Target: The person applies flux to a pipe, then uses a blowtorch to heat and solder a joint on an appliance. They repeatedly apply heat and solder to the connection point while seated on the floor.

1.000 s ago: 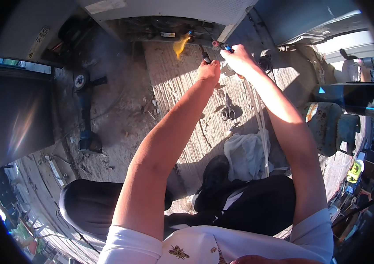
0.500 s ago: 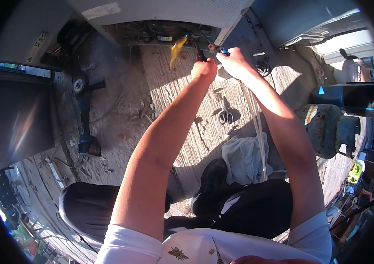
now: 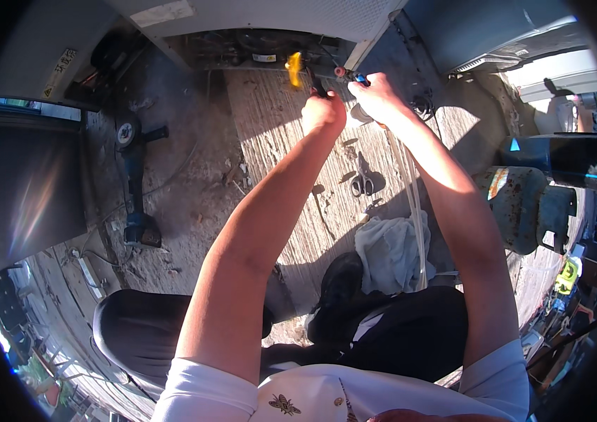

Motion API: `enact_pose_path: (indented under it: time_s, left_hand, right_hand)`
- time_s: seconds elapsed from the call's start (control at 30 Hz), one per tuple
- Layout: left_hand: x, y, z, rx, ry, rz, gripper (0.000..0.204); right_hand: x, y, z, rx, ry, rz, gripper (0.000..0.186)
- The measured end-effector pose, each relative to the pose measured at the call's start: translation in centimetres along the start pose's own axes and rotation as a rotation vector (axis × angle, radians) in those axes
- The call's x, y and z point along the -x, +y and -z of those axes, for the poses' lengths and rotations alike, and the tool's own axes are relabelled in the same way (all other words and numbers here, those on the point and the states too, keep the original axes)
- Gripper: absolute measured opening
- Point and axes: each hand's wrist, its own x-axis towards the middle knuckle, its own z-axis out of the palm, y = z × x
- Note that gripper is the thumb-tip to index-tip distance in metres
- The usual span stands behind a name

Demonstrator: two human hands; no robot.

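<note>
Ahead of me stands a grey appliance cabinet [image 3: 263, 14], its base open at floor level. On the wooden floor [image 3: 277, 141] lie an angle grinder [image 3: 133, 176], a pale rag [image 3: 390, 250] and scissors [image 3: 363, 184]. My left hand [image 3: 323, 112] is clenched around a dark-handled tool [image 3: 315, 83] beside a yellow flame [image 3: 293, 68] at the opening. My right hand [image 3: 376, 97] has its fingers grasping a blue torch tip [image 3: 349, 74], its whitish hose [image 3: 411, 190] trailing back. I judge the torch light and rigid, best held well behind the hot tip; the hose is limp.
</note>
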Motion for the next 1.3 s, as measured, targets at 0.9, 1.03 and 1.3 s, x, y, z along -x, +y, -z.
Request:
enact_pose_path:
  time_s: [0.9,1.03,1.3]
  left_hand:
    - [1.0,-1.8,-1.7,0.198,-0.104,0.13,0.056]
    - [0.3,-3.0,-1.7,0.175,-0.105,0.089,0.056]
    - [0.2,-4.6,-0.4,0.239,-0.275,0.142,0.056]
  right_hand:
    - [0.1,-0.5,0.4,0.062,0.018,-0.037,0.049]
    - [0.8,-1.4,0.0,0.041,0.034,-0.037,0.048]
    - [0.2,-0.2,0.4,0.097,0.047,-0.037,0.045]
